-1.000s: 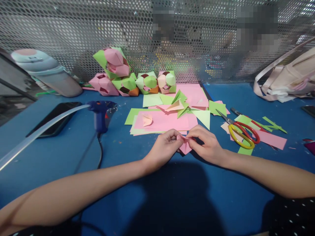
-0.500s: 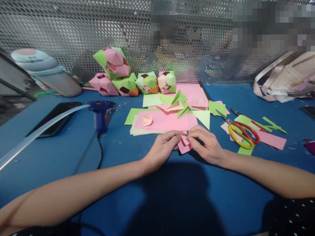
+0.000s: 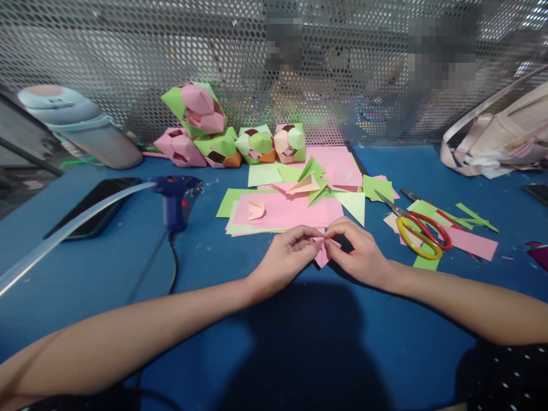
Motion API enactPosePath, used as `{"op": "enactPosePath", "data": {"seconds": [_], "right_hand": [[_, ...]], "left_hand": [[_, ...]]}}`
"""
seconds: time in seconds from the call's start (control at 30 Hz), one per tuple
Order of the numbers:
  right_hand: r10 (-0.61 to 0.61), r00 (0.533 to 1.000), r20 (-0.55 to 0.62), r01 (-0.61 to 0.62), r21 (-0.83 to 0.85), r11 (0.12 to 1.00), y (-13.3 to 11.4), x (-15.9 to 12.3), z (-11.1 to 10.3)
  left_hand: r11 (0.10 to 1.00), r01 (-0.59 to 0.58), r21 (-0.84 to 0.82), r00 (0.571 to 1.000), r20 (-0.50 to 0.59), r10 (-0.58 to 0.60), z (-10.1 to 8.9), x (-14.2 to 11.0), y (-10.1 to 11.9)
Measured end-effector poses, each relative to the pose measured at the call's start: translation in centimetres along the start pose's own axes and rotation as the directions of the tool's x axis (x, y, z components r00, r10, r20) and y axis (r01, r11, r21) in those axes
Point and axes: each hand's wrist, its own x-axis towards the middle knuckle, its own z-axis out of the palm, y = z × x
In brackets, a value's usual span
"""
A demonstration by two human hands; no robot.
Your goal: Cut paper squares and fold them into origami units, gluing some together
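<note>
A small folded piece of pink paper [image 3: 322,257] is pinched between my two hands just above the blue table. My left hand [image 3: 289,254] is closed on its left side, thumb and fingertips together. Opposite it, my right hand [image 3: 355,248] grips the right side near the top, so the fingertips of both hands almost meet. Part of the paper is hidden behind my fingers. Just beyond my hands lies a stack of pink and green paper sheets [image 3: 291,208], with a small folded peach piece [image 3: 256,209] on it.
Folded paper balls [image 3: 216,148] stand along the perforated metal screen [image 3: 141,57]. At left are a blue glue gun [image 3: 173,205] with a long glue stick, a phone [image 3: 96,208] and a bottle [image 3: 94,134]. Scissors [image 3: 417,228] rest on paper scraps at right, near a bag [image 3: 500,131].
My thumbs have moved closer together at the top of the pink paper. Its edges are now pressed together and more of it is covered by my fingers.
</note>
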Motion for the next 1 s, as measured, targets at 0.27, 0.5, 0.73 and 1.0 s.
{"op": "enactPosePath", "data": {"seconds": [0.27, 0.5, 0.73, 1.0], "right_hand": [[0.092, 0.996, 0.002, -0.092, -0.007, 0.996, 0.0, 0.14, -0.06], [0.177, 0.983, 0.046, -0.177, -0.014, 0.984, -0.16, 0.31, -0.26], [0.164, 0.986, 0.03, -0.164, -0.023, 0.986, -0.09, 0.11, -0.24], [0.139, 0.989, 0.041, -0.137, -0.044, 0.99, 0.25, 0.15, -0.32]], "left_hand": [[0.989, -0.068, 0.129, 0.996, -0.044, 0.075, -0.02, 0.05, -0.02], [0.99, -0.058, 0.129, 0.996, -0.056, 0.066, -0.01, 0.17, 0.05], [0.98, -0.078, 0.183, 0.996, -0.025, 0.084, -0.08, -0.08, 0.31], [0.968, -0.106, 0.227, 0.994, -0.014, 0.112, -0.27, -0.06, -0.07]]}}
